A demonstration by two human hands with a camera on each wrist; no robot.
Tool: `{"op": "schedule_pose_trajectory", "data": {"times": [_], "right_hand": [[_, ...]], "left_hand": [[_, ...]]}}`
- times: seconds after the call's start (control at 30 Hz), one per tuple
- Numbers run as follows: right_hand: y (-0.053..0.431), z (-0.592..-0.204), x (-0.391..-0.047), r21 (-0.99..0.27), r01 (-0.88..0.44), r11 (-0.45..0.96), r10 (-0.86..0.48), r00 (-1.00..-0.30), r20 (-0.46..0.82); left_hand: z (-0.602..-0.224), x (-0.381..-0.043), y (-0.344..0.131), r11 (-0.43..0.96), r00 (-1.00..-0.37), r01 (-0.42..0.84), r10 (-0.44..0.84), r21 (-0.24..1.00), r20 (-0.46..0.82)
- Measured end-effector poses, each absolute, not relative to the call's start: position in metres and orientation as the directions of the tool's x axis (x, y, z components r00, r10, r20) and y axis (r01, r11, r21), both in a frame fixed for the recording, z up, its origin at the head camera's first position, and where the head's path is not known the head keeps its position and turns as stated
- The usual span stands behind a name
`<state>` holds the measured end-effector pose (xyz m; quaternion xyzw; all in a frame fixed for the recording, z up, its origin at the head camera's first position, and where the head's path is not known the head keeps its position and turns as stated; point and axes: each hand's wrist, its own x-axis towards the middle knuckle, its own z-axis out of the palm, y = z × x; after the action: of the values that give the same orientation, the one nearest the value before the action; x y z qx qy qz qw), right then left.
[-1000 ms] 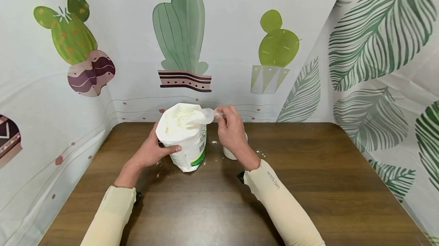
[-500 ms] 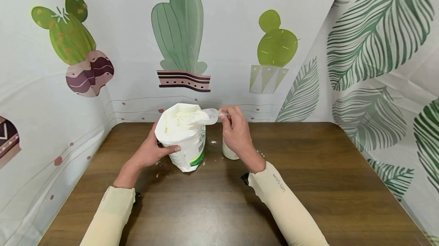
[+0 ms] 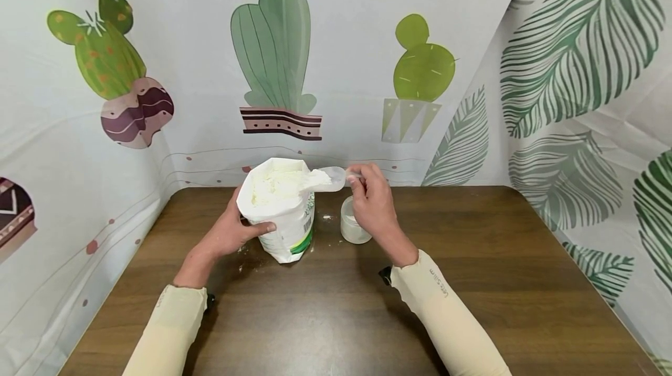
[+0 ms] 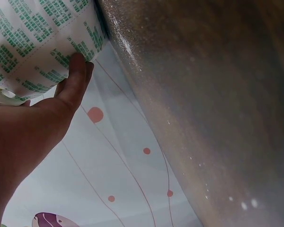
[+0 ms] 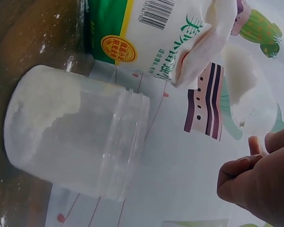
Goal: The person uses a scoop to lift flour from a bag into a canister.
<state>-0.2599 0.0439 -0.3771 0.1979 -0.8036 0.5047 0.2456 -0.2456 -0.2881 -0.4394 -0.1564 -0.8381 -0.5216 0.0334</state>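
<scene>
A white paper bag of flour [image 3: 280, 230], its top wide open, stands on the table. My left hand [image 3: 231, 233] grips the bag's left side, thumb across the front; in the left wrist view its fingers [image 4: 75, 78] lie along the printed paper. Between the thumb and fingers of my right hand [image 3: 375, 201] is the handle of a clear plastic scoop [image 3: 336, 179], loaded with white flour. The scoop is level over the bag's right rim. Below my right hand stands a clear lidless jar [image 3: 353, 229]; the right wrist view shows flour in the jar [image 5: 42, 99].
Flour specks [image 3: 328, 217] are scattered on the brown wooden table [image 3: 304, 323] around the bag and jar. Behind the table's far edge hangs a white cloth [image 3: 357, 73] printed with cacti and leaves.
My right hand has drawn the scoop of flour rightward, from over the bag's mouth to its right rim, uncovering more of the jar. The left hand and bag have stayed put.
</scene>
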Motion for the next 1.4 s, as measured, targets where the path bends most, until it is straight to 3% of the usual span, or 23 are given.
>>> {"op": "schedule_pose_trajectory", "data": {"times": [1.03,1.4], "right_hand": [[0.086,-0.388,-0.262,-0.714,-0.583,0.387,-0.034,-0.783,0.621],[0.102,-0.391,-0.263,-0.742,-0.540,0.398,-0.042,-0.818,0.573]], "left_hand": [[-0.437,-0.244,-0.287,0.391,-0.947,0.298,0.235,0.871,0.219],[-0.440,-0.245,-0.288,0.403,-0.949,0.292,0.235,0.868,0.211]]}}
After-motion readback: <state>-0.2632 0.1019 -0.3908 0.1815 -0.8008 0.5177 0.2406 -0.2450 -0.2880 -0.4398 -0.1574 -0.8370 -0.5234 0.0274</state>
